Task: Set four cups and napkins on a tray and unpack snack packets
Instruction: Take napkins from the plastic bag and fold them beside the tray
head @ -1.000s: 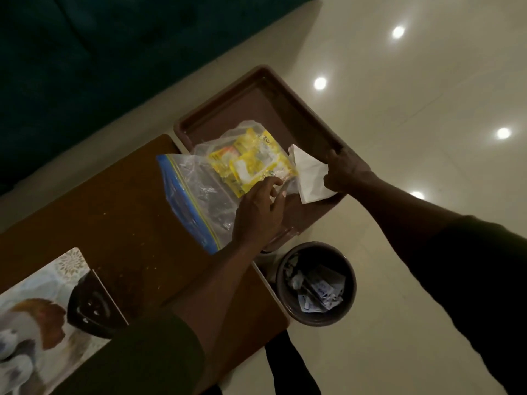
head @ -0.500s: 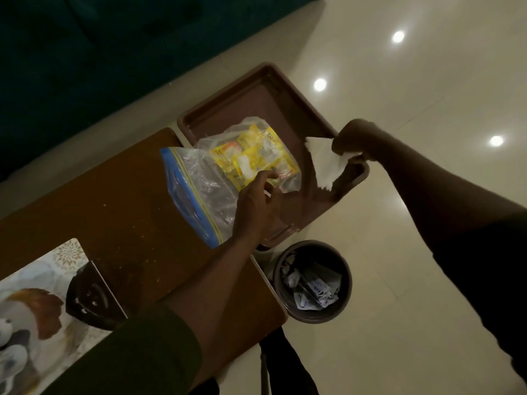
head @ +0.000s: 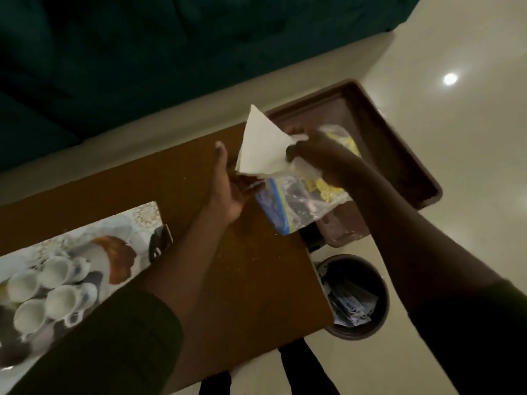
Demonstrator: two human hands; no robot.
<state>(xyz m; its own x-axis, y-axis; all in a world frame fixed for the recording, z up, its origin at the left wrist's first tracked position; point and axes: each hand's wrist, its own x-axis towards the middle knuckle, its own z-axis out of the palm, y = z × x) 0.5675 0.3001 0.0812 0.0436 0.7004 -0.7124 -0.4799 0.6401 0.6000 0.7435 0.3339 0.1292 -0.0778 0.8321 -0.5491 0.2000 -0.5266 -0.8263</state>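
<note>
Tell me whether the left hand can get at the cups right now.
Probably yes. The left hand is open and holds nothing, and the four cups stand uncovered on the patterned tray on its own side, with bare table between.

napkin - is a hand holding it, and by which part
Yes: the right hand pinches the white napkin at its right corner. The left hand is open just below its lower edge; whether it touches cannot be told.

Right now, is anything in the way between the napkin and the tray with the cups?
Nothing I can see. The right hand holds the napkin in the air; the left hand is open beside it. Only bare wooden table lies between it and the patterned tray with four cups.
</note>
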